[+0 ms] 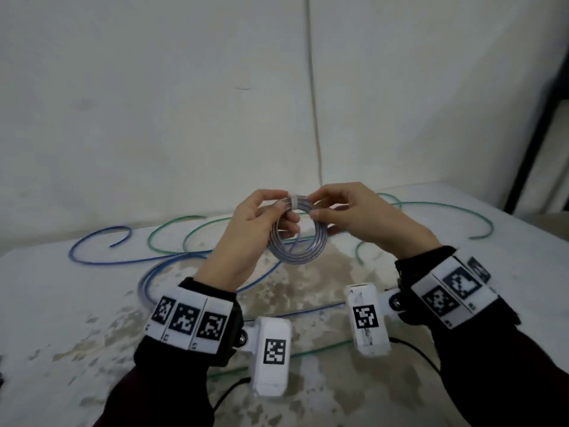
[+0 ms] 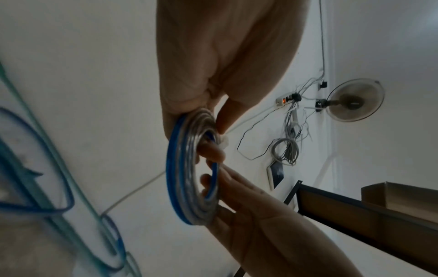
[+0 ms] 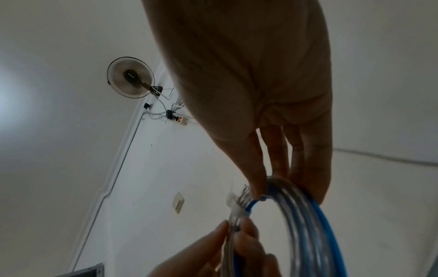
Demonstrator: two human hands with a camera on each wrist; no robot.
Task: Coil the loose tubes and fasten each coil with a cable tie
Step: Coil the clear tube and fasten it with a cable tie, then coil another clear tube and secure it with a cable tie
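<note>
Both hands, left hand (image 1: pixel 246 229) and right hand (image 1: pixel 363 217), pinch one tube coil (image 1: pixel 297 238) bound by one white cable tie (image 1: pixel 294 201), above two loose tubes, blue (image 1: pixel 92 241) and green (image 1: pixel 431 208).

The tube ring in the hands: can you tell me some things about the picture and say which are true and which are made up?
1. Both hands hold the coil up off the table. True: the left hand and right hand grip it near its top.
2. A white cable tie wraps the coil between the two hands. True.
3. A red tube lies on the table. False: only a loose blue tube and a loose green tube lie there.
4. Every tube is already coiled. False: the blue and green tubes sprawl loose.
5. The right hand is flat on the table. False: it pinches the coil in the air.
</note>
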